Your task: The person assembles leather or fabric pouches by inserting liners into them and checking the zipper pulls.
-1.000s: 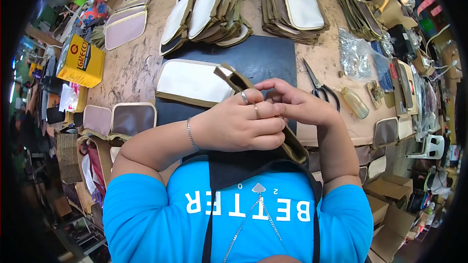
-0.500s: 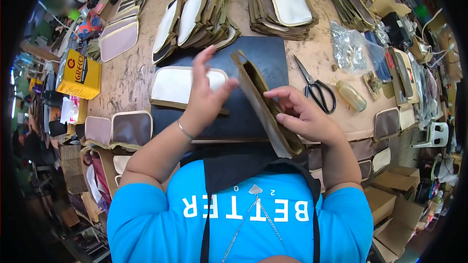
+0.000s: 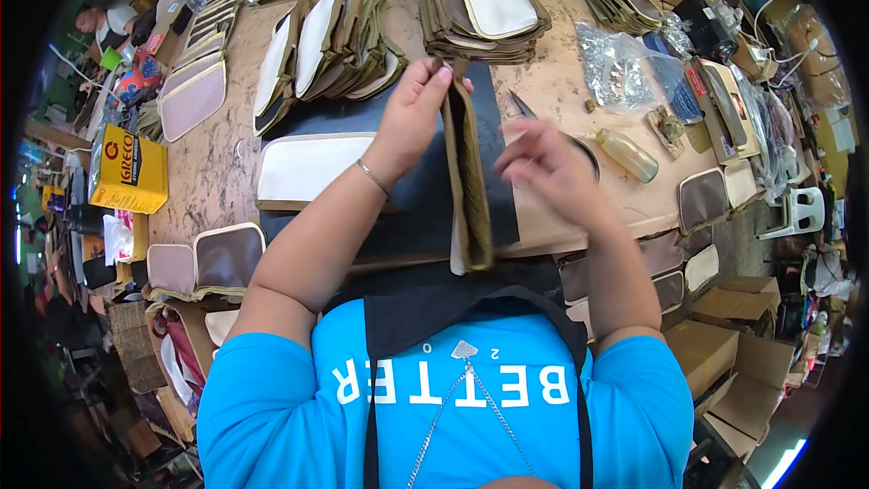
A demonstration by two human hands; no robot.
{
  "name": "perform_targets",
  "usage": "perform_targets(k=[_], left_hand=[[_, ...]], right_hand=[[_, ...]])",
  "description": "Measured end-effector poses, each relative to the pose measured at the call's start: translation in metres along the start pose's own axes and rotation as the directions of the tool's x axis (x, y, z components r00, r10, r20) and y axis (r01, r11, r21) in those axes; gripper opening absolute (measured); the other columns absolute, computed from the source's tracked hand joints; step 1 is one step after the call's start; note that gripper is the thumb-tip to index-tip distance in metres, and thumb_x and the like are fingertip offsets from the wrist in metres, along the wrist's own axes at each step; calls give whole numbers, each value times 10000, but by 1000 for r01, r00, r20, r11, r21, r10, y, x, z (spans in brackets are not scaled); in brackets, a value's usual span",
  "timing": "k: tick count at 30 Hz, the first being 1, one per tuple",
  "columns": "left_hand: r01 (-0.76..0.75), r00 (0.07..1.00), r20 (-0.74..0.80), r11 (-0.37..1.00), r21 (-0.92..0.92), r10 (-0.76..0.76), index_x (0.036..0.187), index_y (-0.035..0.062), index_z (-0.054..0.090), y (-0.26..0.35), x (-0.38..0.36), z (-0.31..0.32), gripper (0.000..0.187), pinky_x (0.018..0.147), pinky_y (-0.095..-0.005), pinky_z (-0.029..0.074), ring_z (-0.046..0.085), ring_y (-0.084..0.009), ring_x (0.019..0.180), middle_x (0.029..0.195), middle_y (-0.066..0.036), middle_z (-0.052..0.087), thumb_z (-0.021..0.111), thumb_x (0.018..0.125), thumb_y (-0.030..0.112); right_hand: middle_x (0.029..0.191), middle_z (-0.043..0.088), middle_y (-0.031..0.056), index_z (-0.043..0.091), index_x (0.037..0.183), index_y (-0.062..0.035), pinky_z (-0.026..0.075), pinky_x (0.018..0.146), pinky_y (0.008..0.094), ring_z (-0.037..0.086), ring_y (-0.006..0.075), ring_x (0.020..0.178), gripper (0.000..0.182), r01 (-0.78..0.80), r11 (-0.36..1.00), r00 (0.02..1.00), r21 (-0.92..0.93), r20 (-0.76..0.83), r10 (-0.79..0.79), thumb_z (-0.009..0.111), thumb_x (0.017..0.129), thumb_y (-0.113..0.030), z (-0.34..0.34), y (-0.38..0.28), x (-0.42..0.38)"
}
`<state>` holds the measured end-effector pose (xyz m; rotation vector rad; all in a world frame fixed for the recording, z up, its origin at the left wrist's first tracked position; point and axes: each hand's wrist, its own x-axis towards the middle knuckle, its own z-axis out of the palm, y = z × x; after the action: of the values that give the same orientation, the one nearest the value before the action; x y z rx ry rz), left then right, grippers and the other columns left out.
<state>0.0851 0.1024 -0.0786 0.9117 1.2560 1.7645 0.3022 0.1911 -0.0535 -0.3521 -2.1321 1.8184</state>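
At the far left of the frame a yellow box point(image 3: 129, 169) sits on the table point(image 3: 217, 172), with a flat cream pouch point(image 3: 312, 166) lying just right of it beside a black mat point(image 3: 421, 199). Above these, toward the upper middle, a fanned stack of pouches point(image 3: 330, 32) leans over. In the centre, the left hand point(image 3: 412, 113) pinches the top end of an olive pouch point(image 3: 471, 177), fingers closed on its upper edge. The pouch stands on edge, its long axis running up and down the frame, the lower end near the person's chest. Just right of it, the right hand point(image 3: 543, 167) hovers blurred, fingers spread and holding nothing, level with the pouch's middle. Further right lie a small bottle point(image 3: 626, 154) and a clear plastic bag point(image 3: 615, 68).
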Motion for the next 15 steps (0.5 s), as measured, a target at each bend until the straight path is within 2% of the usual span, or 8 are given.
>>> perform_targets(k=[1, 2, 3, 4, 6, 9, 10, 15], left_hand=[[11, 1000, -19, 1000, -16, -12, 1116, 65, 571, 8, 2, -1, 223, 840, -243, 474, 594, -83, 916, 1012, -37, 666, 456, 1068, 251], [22, 999, -39, 999, -32, -23, 1094, 66, 569, 13, 3, -4, 219, 824, -239, 478, 597, -85, 900, 997, -40, 665, 448, 1071, 247], [-12, 999, -38, 1000, -3, 12, 1085, 67, 564, 13, 5, -11, 220, 819, -237, 482, 608, -90, 903, 988, -47, 662, 443, 1072, 249], [3, 999, -53, 1000, -6, -4, 1082, 61, 559, 12, 3, -16, 222, 825, -245, 486, 611, -97, 903, 979, -56, 658, 438, 1074, 246], [-17, 997, -73, 1000, -20, 16, 1078, 49, 551, 4, 1, -23, 227, 833, -256, 490, 613, -108, 902, 966, -71, 653, 429, 1075, 241], [-91, 988, -127, 994, -56, 83, 1074, 51, 542, -6, -3, -30, 228, 780, -248, 482, 589, -94, 844, 952, -71, 654, 430, 1075, 249], [-93, 982, -170, 993, -72, 79, 1075, 63, 540, -6, -6, -31, 224, 724, -235, 474, 565, -70, 791, 946, -58, 659, 436, 1074, 262], [-74, 914, -404, 993, -95, 30, 1065, 103, 531, 9, -25, -32, 197, 613, -216, 428, 476, -34, 676, 928, -10, 644, 439, 1074, 278]], right_hand=[[941, 636, 9, 552, 1263, -84, 475, 747, 250, 573, 86, 832, 302, 29, 978, 982, -206, -175, -66, 622, 969, -99, -35, 18, 8], [924, 644, -5, 619, 1184, -67, 479, 766, 247, 591, 89, 874, 211, -130, 987, 922, -92, -378, 86, 601, 986, -139, -70, 19, 14], [895, 678, 23, 666, 1116, -59, 486, 751, 256, 608, 103, 864, 195, -94, 951, 853, -295, -516, -76, 611, 983, -190, -109, 31, 19], [883, 712, 95, 687, 1053, -20, 499, 735, 288, 638, 146, 823, 220, -275, 805, 750, -526, -641, -163, 631, 967, -214, -144, 34, 24], [917, 724, 172, 692, 1050, -11, 524, 752, 350, 687, 244, 839, 214, -411, 681, 719, -607, -674, -167, 643, 915, -170, -195, 55, 32], [957, 716, 207, 694, 1041, -15, 530, 795, 408, 690, 344, 907, 222, -501, 360, 851, -787, -524, 40, 611, 849, -89, -230, 105, 47], [959, 707, 226, 700, 1009, -28, 526, 815, 445, 677, 391, 921, 244, -446, 166, 888, -879, -459, -45, 583, 796, -48, -245, 138, 51], [861, 692, 236, 690, 952, -4, 518, 762, 448, 676, 396, 855, 168, -505, 203, 862, -839, -503, 62, 590, 848, -88, -225, 107, 60]])
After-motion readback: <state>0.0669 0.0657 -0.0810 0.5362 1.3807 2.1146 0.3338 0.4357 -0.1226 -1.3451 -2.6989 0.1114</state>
